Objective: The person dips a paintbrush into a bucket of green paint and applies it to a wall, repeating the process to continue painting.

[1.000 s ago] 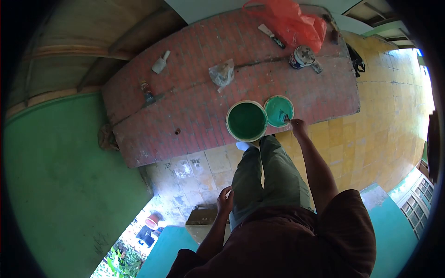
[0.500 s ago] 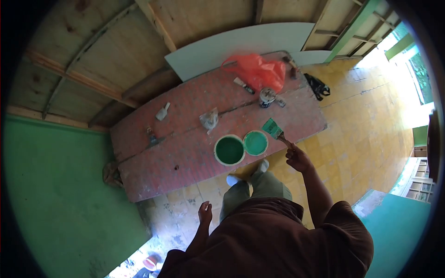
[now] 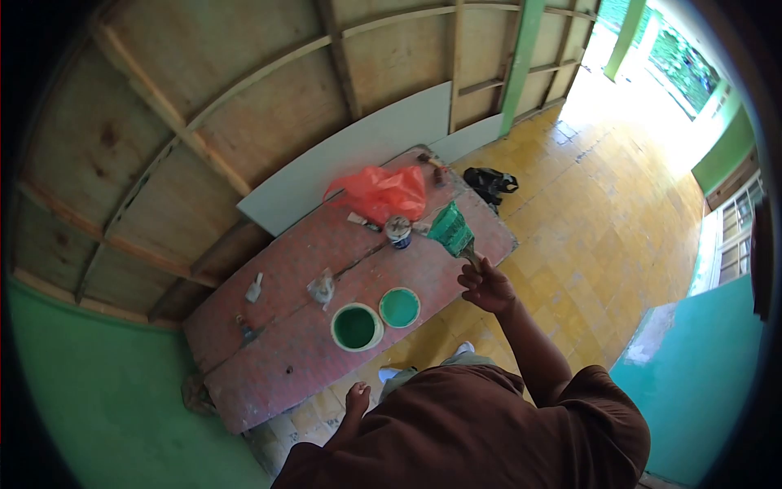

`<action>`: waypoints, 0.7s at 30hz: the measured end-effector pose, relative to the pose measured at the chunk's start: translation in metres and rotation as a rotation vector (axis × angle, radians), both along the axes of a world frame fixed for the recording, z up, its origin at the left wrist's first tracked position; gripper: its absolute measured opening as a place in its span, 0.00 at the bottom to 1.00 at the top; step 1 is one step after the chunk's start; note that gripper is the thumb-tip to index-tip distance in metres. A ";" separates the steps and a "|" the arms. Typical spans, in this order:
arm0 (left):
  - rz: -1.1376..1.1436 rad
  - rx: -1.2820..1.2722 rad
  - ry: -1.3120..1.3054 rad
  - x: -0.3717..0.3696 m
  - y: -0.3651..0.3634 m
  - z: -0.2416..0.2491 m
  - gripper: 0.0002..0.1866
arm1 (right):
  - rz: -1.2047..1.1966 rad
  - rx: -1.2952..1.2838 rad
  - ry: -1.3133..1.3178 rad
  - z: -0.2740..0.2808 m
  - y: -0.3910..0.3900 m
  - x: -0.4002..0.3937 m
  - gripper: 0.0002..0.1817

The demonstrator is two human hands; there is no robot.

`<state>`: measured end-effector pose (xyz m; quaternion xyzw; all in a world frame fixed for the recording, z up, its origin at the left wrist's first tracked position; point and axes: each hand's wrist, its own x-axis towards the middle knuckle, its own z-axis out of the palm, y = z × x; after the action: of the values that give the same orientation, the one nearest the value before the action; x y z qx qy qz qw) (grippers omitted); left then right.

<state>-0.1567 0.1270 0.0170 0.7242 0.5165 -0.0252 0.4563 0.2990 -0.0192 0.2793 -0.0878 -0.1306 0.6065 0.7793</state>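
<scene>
Paintbrush (image 3: 450, 229) in right hand (image 3: 489, 287) grip; left hand (image 3: 357, 398) grip, I cannot tell; can label (image 3: 400, 240) unreadably small.

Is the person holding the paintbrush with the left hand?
No, the right hand grips the paintbrush, while the left hand hangs well apart from it.

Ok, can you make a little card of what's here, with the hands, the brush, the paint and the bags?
Right hand: holding the green-covered paintbrush
Left hand: lower in the picture, nothing seen in it
Paint: green, in the bucket and the smaller round container beside it
Red bag: on the table
Clear bag: also on the table
Black bag: beside the table
</scene>
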 end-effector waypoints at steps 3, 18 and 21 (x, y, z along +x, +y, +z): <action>-0.122 0.032 0.003 0.056 -0.011 0.010 0.20 | -0.030 0.035 -0.037 0.017 -0.036 0.019 0.21; -0.725 -0.059 0.090 0.298 -0.024 0.017 0.20 | -0.834 -0.335 -0.297 0.056 -0.237 0.110 0.20; -0.802 -0.055 0.126 0.340 -0.012 0.006 0.20 | -0.924 -0.375 -0.335 0.051 -0.271 0.117 0.21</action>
<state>0.1831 0.1146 0.0227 0.8527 0.2192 -0.2592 0.3971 0.4164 -0.2905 0.3304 -0.3698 -0.0902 0.1902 0.9050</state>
